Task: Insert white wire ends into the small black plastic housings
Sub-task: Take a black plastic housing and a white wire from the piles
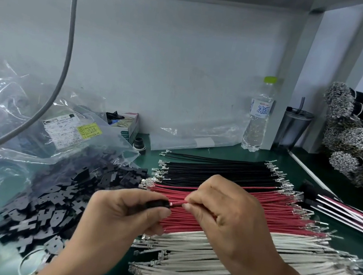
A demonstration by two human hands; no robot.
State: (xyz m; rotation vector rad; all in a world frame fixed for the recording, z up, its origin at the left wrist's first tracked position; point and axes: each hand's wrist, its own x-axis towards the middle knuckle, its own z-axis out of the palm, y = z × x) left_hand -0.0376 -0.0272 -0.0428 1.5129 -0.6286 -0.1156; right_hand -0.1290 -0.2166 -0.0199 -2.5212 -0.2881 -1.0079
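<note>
Both hands carry a closed grip: the left hand has its fingers curled round a small black housing, and the right hand pinches a red wire between thumb and fingertips just behind its metal end. The two meet in the air above the wire rows, the wire tip at the mouth of the housing, so the pinch sits close to the terminal, probably to keep the short free length stiff enough to push in. The housing is largely hidden inside the left fingers, so I cannot tell how far the terminal has entered, if at all.

The wire in hand looks red, not white (the task names white ends), so this may be one step in filling the same housing. The white wires lie in a flat row on the tabletop directly under and in front of the right wrist, terminals pointing left, within easy reach. The red wires lie just behind them and the black wires behind those, all parallel. To the left, beside the left hand, loose black housings spill from a clear plastic bag, near enough for the left hand to pick one without reaching far.
</note>
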